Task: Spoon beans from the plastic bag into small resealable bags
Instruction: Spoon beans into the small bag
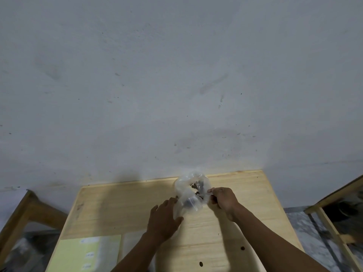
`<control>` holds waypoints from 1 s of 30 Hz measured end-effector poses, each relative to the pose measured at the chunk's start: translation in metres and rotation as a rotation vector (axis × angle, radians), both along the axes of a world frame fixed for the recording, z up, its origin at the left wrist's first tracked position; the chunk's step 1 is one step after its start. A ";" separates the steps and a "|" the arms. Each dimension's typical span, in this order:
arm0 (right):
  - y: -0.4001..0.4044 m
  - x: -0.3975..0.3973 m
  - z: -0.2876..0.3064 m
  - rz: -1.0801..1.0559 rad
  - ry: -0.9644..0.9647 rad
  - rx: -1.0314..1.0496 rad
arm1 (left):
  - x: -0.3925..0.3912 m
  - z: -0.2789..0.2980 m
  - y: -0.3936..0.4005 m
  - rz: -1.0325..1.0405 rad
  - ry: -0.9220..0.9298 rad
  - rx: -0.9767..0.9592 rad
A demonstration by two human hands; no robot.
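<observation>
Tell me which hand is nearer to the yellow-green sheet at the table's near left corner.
Left. The left hand rests just above and right of the yellow-green sheet; the right hand is farther right, pinching the plastic bag.

Single head-worn wide-angle view, facing forward and slightly downward: wall (176, 75) fills the upper frame, the counter (245, 222) lies close below at arm's reach.

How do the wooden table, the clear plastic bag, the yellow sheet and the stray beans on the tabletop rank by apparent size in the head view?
1. wooden table
2. yellow sheet, partly cropped and nearer the camera
3. clear plastic bag
4. stray beans
</observation>
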State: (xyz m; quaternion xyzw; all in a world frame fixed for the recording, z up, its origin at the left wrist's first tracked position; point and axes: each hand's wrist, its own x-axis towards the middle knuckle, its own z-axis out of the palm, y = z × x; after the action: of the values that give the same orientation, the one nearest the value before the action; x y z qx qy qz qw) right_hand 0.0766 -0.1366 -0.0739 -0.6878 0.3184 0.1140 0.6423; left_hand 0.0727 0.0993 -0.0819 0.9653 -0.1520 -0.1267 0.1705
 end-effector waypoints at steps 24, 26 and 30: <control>-0.044 -0.036 0.080 -0.150 -0.331 -0.124 | -0.007 0.019 0.006 -0.004 -0.076 -0.155; -0.036 -0.040 0.092 -0.001 -0.403 -0.246 | -0.007 0.025 -0.001 0.007 -0.075 -0.160; -0.026 -0.043 0.105 0.179 -0.526 -0.480 | -0.010 0.032 -0.013 0.051 -0.074 -0.207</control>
State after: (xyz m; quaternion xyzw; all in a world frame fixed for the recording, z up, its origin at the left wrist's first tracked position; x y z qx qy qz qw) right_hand 0.0340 -0.1629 0.0310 -0.8499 0.0987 -0.0888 0.5100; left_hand 0.0628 0.0859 -0.0496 0.9501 -0.1456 -0.0703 0.2668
